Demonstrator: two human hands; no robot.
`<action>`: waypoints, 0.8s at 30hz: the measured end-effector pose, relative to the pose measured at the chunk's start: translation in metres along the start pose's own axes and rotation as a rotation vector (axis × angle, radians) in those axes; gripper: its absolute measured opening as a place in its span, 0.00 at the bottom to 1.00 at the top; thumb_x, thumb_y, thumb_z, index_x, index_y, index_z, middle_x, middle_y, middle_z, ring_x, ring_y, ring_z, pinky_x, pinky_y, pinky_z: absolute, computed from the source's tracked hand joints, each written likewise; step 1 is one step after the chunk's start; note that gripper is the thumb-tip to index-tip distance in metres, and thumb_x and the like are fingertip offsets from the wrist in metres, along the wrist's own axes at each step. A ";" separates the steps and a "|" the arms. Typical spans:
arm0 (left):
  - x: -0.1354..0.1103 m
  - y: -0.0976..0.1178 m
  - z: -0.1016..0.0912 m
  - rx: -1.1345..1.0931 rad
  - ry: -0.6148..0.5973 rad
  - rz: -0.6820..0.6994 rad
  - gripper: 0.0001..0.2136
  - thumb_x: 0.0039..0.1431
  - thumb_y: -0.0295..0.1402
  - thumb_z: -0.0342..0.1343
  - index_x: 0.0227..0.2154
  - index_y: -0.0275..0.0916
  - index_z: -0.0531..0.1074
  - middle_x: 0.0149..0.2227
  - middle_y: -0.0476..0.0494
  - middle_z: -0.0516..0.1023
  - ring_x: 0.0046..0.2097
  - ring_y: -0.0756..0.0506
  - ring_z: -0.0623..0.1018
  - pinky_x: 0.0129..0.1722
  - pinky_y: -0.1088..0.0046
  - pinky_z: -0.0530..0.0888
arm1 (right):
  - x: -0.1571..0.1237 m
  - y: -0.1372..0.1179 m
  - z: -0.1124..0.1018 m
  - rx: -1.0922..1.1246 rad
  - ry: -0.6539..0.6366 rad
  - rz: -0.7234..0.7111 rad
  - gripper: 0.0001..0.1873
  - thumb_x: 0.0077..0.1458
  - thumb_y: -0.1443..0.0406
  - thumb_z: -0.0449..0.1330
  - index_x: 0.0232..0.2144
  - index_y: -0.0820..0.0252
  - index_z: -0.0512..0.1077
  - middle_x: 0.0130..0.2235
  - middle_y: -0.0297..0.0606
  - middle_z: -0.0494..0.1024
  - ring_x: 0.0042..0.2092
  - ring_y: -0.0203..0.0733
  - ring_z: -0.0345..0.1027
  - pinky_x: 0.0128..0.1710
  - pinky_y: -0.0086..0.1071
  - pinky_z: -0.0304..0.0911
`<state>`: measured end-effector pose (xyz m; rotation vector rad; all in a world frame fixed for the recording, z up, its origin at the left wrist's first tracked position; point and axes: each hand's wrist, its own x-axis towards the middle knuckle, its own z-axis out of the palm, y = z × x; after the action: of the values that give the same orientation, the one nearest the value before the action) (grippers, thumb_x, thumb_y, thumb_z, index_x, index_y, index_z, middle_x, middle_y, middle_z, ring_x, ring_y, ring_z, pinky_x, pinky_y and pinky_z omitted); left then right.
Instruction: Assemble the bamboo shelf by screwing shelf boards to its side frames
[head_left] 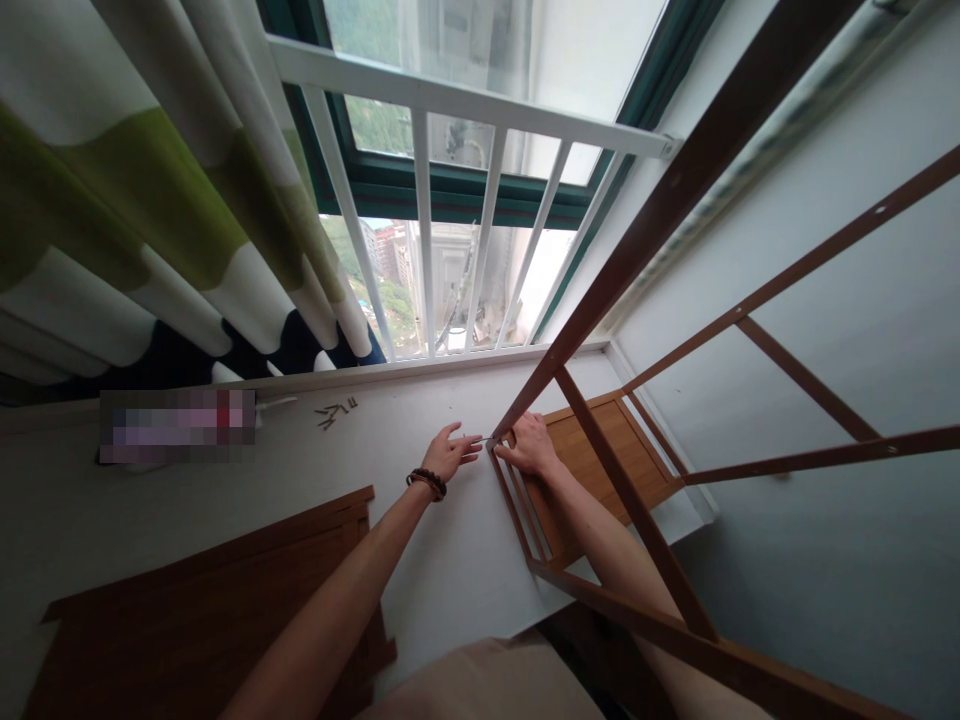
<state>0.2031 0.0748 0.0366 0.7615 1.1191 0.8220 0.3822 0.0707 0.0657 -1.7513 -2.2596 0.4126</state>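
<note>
Both arms stretch forward and down toward the white floor (450,560) under the window. The left hand (448,455), a beaded bracelet (427,483) on its wrist, is held palm down with the fingers loosely spread. Its fingertips reach toward a small thin piece (484,439) at the corner of the wooden frame (600,470); whether it actually pinches that piece I cannot tell. The right hand (531,444) is curled down over that same corner, knuckles up, gripping the bar, with its forearm passing between the frame's slats. The frame leans against the wall on the right. Dark wooden panels (210,590) lie flat near the left forearm, and small fasteners (335,410) lie scattered by the sill.
</note>
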 end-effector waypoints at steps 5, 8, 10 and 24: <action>-0.005 -0.004 -0.005 0.288 0.027 0.123 0.14 0.48 0.38 0.58 0.35 0.33 0.71 0.23 0.43 0.77 0.25 0.47 0.77 0.27 0.71 0.75 | 0.000 -0.002 -0.002 -0.003 -0.005 0.007 0.12 0.44 0.58 0.56 0.29 0.61 0.66 0.31 0.37 0.67 0.37 0.42 0.55 0.39 0.33 0.47; -0.008 -0.007 -0.006 0.392 0.075 0.277 0.11 0.47 0.39 0.58 0.29 0.36 0.73 0.22 0.46 0.76 0.27 0.48 0.77 0.28 0.73 0.75 | 0.000 -0.001 -0.001 -0.013 -0.010 0.006 0.12 0.45 0.57 0.56 0.29 0.61 0.66 0.31 0.37 0.67 0.38 0.43 0.55 0.39 0.34 0.48; -0.010 -0.008 -0.006 0.408 0.083 0.319 0.10 0.46 0.40 0.58 0.27 0.37 0.73 0.23 0.47 0.77 0.27 0.48 0.77 0.29 0.74 0.75 | 0.000 0.000 0.000 -0.027 -0.011 0.001 0.13 0.45 0.57 0.56 0.29 0.61 0.66 0.32 0.38 0.67 0.38 0.43 0.55 0.40 0.34 0.48; -0.011 0.000 -0.006 -0.100 -0.132 -0.159 0.13 0.49 0.34 0.59 0.34 0.29 0.71 0.39 0.32 0.77 0.39 0.45 0.78 0.42 0.70 0.75 | 0.000 0.003 0.003 -0.056 0.007 -0.023 0.12 0.45 0.57 0.55 0.29 0.60 0.66 0.32 0.38 0.68 0.38 0.43 0.57 0.41 0.34 0.47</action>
<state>0.1946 0.0664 0.0402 0.6253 0.9994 0.6790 0.3834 0.0708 0.0618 -1.7486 -2.3058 0.3411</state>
